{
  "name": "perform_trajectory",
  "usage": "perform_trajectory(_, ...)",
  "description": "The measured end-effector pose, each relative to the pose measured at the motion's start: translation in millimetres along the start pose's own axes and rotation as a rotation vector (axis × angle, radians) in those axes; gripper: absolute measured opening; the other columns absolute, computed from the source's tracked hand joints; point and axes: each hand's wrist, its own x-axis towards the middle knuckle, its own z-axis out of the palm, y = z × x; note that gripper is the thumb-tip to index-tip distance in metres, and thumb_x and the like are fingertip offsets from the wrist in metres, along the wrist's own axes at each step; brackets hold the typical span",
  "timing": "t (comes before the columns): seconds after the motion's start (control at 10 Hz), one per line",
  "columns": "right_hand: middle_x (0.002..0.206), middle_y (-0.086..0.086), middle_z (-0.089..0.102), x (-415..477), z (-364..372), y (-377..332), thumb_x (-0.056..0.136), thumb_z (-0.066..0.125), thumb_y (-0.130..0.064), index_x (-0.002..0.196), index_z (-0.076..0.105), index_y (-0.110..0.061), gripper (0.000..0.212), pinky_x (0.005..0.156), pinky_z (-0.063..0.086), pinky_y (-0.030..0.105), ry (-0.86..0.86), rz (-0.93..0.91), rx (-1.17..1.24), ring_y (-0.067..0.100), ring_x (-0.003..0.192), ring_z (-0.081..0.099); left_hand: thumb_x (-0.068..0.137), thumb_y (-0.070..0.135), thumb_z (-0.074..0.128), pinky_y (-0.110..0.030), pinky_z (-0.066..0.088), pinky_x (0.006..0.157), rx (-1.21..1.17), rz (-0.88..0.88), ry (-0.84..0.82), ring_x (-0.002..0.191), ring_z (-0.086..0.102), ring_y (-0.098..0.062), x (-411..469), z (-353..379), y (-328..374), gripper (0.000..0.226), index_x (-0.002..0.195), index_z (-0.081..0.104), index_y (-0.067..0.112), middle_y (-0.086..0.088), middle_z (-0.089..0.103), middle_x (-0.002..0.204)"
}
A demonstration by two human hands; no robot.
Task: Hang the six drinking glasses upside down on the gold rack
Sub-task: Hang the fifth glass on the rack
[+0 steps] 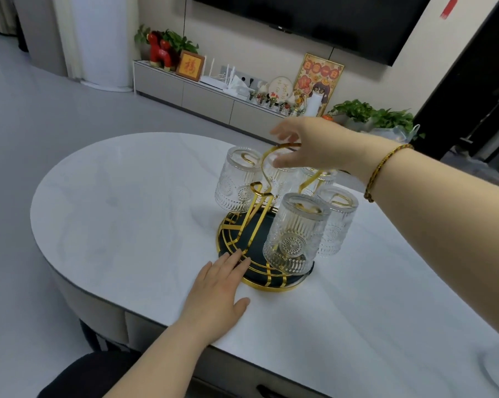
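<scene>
The gold rack (267, 162) stands on its round dark tray (228, 248) on the white table (121, 202). Several ribbed clear glasses hang upside down on its pegs: one at the front (295, 234), one at the right (338, 225), one at the back left (236, 182), others behind and partly hidden. A gold peg (256, 188) at the near left is bare. My left hand (216, 288) lies flat on the table, fingertips touching the tray's rim. My right hand (314, 147) hovers over the rack's top loop, fingers spread around it, holding nothing I can see.
The table's rounded edge runs close on the left and near side, with a dark chair (93, 374) below it. Beyond the table, a low TV cabinet (208, 96) carries ornaments and plants.
</scene>
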Motion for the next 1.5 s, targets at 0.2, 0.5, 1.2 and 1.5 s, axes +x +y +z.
perform_trajectory(0.2,0.128,0.005,0.053,-89,0,45,0.081,0.057,-0.023,0.120,0.049,-0.016,0.040,0.089,0.036,0.028,0.190,0.134,0.080,0.019,0.112,0.048,0.092,0.032,0.040,-0.028,0.000,0.115,0.074,0.035,0.013,0.141,0.007,-0.010,-25,-5,2,0.050,0.138,0.024,0.026,0.006,0.014,0.153)
perform_trajectory(0.5,0.100,-0.005,0.056,-239,67,95,0.081,0.056,-0.015,0.105,0.059,-0.016,0.024,0.085,0.035,0.019,0.276,0.492,0.419,0.008,0.092,0.049,0.091,0.030,0.046,-0.025,0.017,0.112,0.046,0.159,-0.031,0.135,0.026,-0.009,-40,23,62,0.041,0.131,0.040,0.026,0.007,0.037,0.144)
perform_trajectory(1.2,0.135,0.017,0.032,-347,177,165,0.065,0.074,-0.020,0.129,0.027,-0.005,0.081,0.100,0.031,0.042,0.950,1.445,0.796,0.032,0.124,0.029,0.086,0.025,0.054,-0.040,0.033,0.106,0.132,0.020,-0.017,0.125,0.044,-0.023,-17,55,108,0.037,0.122,0.053,0.013,-0.007,0.052,0.134)
perform_trajectory(1.5,0.144,0.011,0.031,-339,189,187,0.064,0.074,-0.017,0.137,0.011,-0.015,0.096,0.101,0.032,0.033,1.001,1.328,0.901,0.029,0.127,0.037,0.087,0.024,0.054,-0.040,0.032,0.106,0.116,0.014,-0.014,0.126,0.043,-0.024,-18,54,110,0.037,0.122,0.053,0.013,-0.007,0.051,0.135)
